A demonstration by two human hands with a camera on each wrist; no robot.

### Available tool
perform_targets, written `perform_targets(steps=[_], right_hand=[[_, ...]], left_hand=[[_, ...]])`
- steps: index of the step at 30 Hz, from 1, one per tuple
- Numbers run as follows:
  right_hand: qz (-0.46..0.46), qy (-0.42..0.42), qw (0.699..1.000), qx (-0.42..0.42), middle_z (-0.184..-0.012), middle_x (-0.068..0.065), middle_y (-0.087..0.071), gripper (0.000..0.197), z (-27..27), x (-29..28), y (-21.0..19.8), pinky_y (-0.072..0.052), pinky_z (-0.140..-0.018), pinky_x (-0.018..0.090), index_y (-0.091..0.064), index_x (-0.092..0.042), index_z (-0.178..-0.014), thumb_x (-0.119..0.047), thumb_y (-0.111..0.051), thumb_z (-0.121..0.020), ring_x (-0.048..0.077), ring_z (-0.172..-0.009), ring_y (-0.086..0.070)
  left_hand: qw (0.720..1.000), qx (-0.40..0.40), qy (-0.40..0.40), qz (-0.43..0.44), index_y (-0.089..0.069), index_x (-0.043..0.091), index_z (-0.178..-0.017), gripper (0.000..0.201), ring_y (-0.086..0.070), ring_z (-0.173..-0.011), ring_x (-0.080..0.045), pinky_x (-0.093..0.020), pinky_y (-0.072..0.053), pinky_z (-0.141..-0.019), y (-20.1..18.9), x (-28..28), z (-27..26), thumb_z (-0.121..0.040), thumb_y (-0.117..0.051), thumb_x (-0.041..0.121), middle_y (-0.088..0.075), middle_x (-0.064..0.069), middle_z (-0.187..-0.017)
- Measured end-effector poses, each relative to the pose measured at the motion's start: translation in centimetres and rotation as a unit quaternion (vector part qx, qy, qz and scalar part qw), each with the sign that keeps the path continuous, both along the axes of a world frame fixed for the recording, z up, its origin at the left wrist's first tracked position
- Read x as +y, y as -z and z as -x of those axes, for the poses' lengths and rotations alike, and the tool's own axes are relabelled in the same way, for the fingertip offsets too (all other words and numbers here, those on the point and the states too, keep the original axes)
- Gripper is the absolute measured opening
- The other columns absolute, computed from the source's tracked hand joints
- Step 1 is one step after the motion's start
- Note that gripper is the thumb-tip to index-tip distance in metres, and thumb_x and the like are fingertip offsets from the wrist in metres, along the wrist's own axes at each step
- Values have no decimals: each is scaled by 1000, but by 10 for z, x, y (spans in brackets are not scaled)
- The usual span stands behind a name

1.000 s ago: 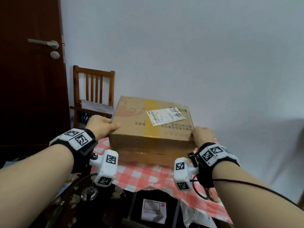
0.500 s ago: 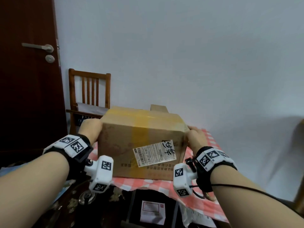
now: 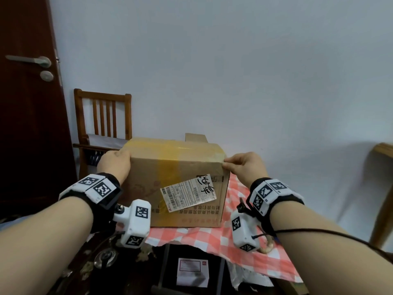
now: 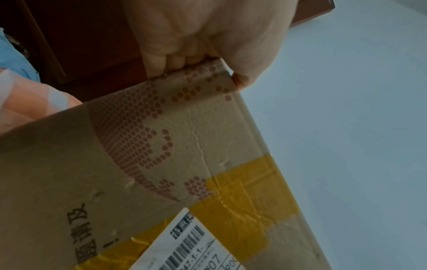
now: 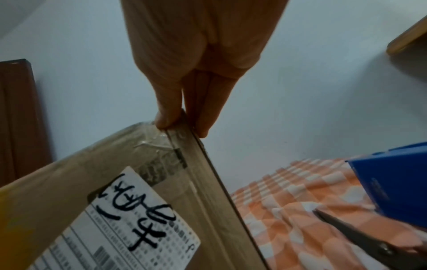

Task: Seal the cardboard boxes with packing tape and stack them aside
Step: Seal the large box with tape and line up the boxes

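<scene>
Tablecloth (image 3: 204, 237) unchanged; box (image 3: 180, 184) stays upright, R hand (image 3: 244, 167) grip now pinching corner.

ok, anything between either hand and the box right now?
Nothing visible. The left hand grips the cardboard box at its upper left corner, thumb on top, and the right hand pinches its upper right corner. Both are in direct contact. The box stands on the checked cloth.

- Our left hand (image 3: 114, 165) reaches forward, fingers curled round the box's (image 3: 182, 184) upper left corner.
- Our right hand (image 3: 244, 167) pinches its upper right corner between thumb and fingers.
- Both forearms extend forward, wrists banded.
</scene>
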State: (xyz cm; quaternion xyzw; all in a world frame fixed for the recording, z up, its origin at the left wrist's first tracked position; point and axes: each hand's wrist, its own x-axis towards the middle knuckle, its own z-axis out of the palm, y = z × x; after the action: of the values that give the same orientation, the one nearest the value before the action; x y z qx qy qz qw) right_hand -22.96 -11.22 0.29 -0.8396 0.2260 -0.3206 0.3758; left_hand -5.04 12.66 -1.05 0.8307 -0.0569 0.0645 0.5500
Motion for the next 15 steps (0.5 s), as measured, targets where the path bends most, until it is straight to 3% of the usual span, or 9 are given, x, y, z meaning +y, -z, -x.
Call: perform_targets(steps=[1, 2, 4, 5, 7, 8, 9, 12, 15], right_hand=[[16, 10, 1000, 0, -79, 1, -70, 2, 0, 0, 0, -51, -76, 25, -72, -12, -82, -15, -73, -81, 14, -78, -63], [18, 27, 999, -1, -72, -1, -66, 9, 0, -1, 1, -48, -67, 23, -67, -14, -73, -14, -72, -80, 13, -71, -59], [3, 52, 998, -17, -72, 0, -61, 12, -2, -3, 5, -45, -62, 24, -59, -13, -71, -15, -69, -78, 16, -71, -56], [-13, 46, 999, -24, -79, 1, -61, 10, -1, 1, 6, -46, -66, 26, -60, -12, -82, -19, -68, -78, 17, -77, -57], [-55, 4, 998, -17, -105, -2, -60, 42, -2, 6, 10, -49, -84, 32, -57, -19, -118, -33, -70, -80, 18, -100, -57], [-64, -11, 998, -14, -116, -3, -58, 56, -4, 7, 12, -48, -93, 36, -53, -22, -129, -39, -72, -79, 17, -108, -55], [-61, -17, 998, -16, -122, -2, -59, 60, -5, 8, 13, -46, -99, 37, -54, -22, -131, -41, -73, -78, 16, -112, -55], [-69, -20, 997, -41, -109, -1, -69, 42, -6, 6, 12, -48, -97, 31, -70, -15, -111, -37, -77, -76, 10, -102, -61], [-47, -22, 999, -7, -87, -2, -72, 16, -2, -1, 9, -52, -81, 27, -75, -21, -87, -35, -74, -79, 10, -87, -64]], left_hand=[[1000, -1, -8, -11, -61, -2, -111, 44, -53, -104, -41, -43, -42, -92, 0, 0, 0, -94, -39, 32, -60, -24, -115], [1000, -4, -12, -26, -60, -2, -114, 43, -53, -107, -42, -44, -42, -93, -1, -1, 2, -95, -37, 29, -59, -25, -118], [996, -37, -17, -77, -55, -1, -122, 38, -50, -115, -41, -46, -39, -99, -5, -4, 8, -98, -35, 21, -54, -24, -127], [990, -74, -20, -121, -53, 3, -126, 36, -47, -121, -39, -47, -34, -104, -8, -7, 15, -99, -35, 17, -51, -21, -133], [953, -188, -7, -237, -50, 10, -133, 38, -35, -135, -29, -49, -17, -115, -14, -14, 28, -98, -38, 17, -43, -11, -144], [928, -246, 23, -280, -48, 13, -135, 40, -30, -139, -24, -48, -11, -116, -16, -18, 34, -97, -39, 21, -39, -6, -148], [911, -277, 73, -295, -48, 17, -136, 41, -30, -139, -20, -45, -13, -116, -18, -24, 40, -97, -40, 26, -39, -2, -148], [881, -278, 226, -310, -51, 27, -130, 40, -39, -133, -19, -39, -35, -106, -21, -44, 59, -93, -44, 42, -47, 7, -138], [846, -278, 263, -372, -44, 33, -136, 54, -40, -130, -13, -36, -42, -98, -16, -60, 71, -89, -49, 57, -42, 12, -144]])
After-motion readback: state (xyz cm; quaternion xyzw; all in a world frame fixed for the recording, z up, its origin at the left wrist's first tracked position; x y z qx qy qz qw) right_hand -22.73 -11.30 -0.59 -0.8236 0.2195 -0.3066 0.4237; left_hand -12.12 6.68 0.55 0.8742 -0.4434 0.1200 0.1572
